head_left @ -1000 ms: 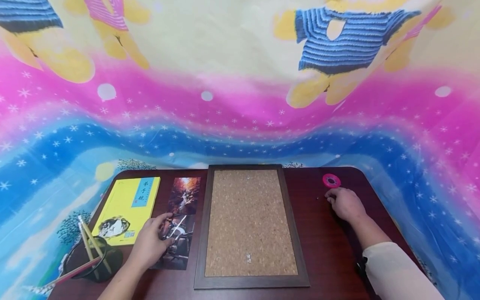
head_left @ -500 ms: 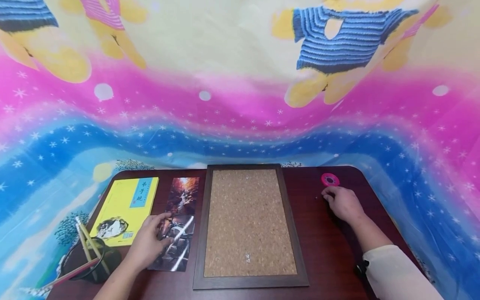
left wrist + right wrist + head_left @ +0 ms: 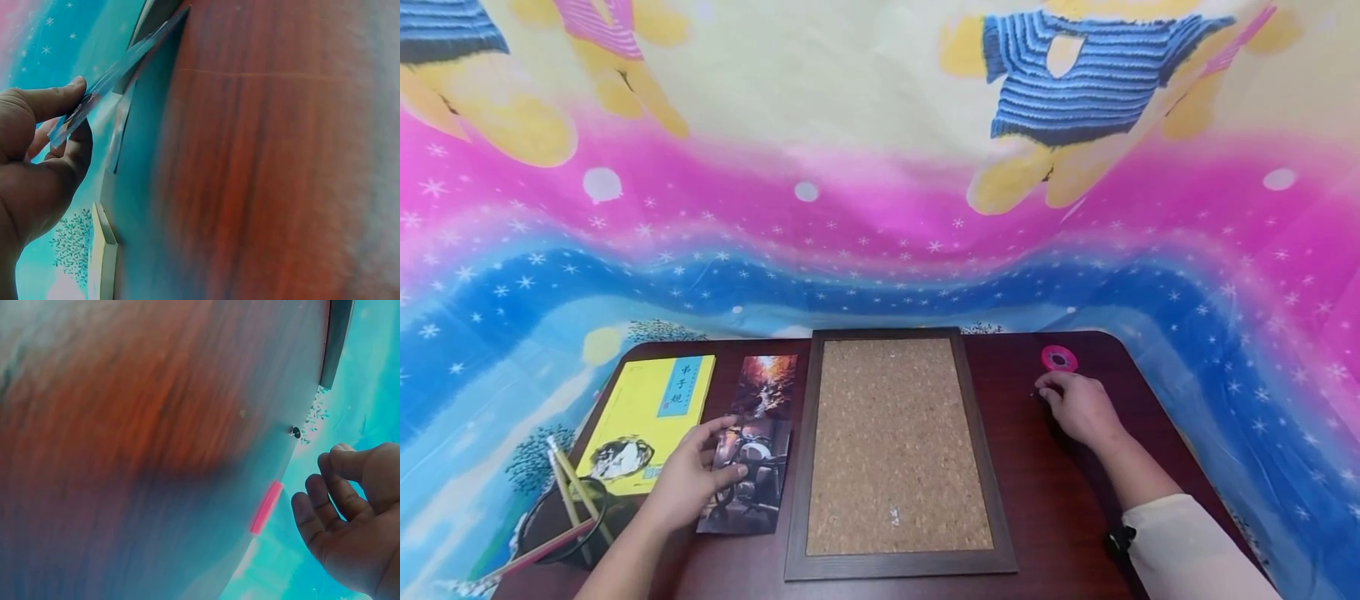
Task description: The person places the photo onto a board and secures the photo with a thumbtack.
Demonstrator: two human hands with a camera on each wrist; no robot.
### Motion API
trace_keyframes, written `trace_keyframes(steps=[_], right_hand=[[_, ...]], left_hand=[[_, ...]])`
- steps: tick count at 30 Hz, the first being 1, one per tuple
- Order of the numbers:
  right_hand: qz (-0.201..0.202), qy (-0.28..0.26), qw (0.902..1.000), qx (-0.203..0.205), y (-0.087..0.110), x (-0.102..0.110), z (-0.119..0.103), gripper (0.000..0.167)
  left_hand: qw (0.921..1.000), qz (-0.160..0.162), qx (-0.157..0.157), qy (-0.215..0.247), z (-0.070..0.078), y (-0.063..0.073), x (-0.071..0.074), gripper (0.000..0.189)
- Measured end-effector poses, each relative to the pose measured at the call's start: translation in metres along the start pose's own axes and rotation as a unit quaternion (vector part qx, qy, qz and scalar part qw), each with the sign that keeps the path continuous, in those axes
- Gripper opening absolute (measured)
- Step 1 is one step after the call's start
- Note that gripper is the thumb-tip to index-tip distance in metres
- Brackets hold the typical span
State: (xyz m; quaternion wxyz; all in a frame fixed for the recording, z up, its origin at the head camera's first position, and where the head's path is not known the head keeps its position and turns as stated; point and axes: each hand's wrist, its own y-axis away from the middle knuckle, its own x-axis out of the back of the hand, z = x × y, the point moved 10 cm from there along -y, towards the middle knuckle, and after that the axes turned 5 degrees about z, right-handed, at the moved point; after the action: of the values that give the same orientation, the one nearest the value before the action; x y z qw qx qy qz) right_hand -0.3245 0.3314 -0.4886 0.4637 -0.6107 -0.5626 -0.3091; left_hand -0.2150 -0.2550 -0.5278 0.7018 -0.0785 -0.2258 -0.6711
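Note:
My left hand [image 3: 685, 477] pinches the near-left edge of a dark photo print [image 3: 758, 477], thumb on top and fingers beneath. In the left wrist view the print [image 3: 119, 72] slopes, its held end raised off the table. A second photo print [image 3: 767, 385], with an orange forest stream, lies just beyond it. On the right, my right hand [image 3: 1082, 408] hovers with loosely bent fingers, thumb and index tips close together and nothing visible between them. A tiny dark tack-like piece [image 3: 295, 432] sits on the table just off those fingertips.
A framed cork board [image 3: 895, 442] lies mid-table, small whitish patches at its top and bottom. Behind the right hand is a pink tape roll [image 3: 1060, 359]. A yellow book [image 3: 643, 417] and a mesh pencil cup [image 3: 561, 525] stand left. A patterned curtain [image 3: 880, 208] surrounds the table.
My left hand has tilted the dark print, and the bright glare across it is gone. The right hand has edged left, its fingertips nearer the small dark piece.

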Motion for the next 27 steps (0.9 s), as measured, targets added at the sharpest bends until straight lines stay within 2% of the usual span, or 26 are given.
trace_keyframes(steps=[5,12,21,27], right_hand=[[0.014,-0.009,0.9998,0.007,-0.001,0.004,-0.009,0.014],[0.015,-0.018,0.9997,0.010,-0.003,0.005,-0.016,0.014],[0.005,-0.036,0.9993,0.008,-0.006,0.001,-0.027,0.015],[0.006,-0.057,0.9982,0.018,-0.009,-0.006,-0.040,0.014]], left_hand=[[0.9996,-0.001,0.004,0.028,0.007,-0.004,0.001,0.080],[0.9998,0.005,-0.017,0.001,0.022,-0.012,0.000,0.078],[0.9993,0.005,-0.037,-0.005,0.036,-0.022,-0.015,0.074],[0.9993,0.010,-0.033,-0.012,0.038,-0.029,-0.026,0.075]])
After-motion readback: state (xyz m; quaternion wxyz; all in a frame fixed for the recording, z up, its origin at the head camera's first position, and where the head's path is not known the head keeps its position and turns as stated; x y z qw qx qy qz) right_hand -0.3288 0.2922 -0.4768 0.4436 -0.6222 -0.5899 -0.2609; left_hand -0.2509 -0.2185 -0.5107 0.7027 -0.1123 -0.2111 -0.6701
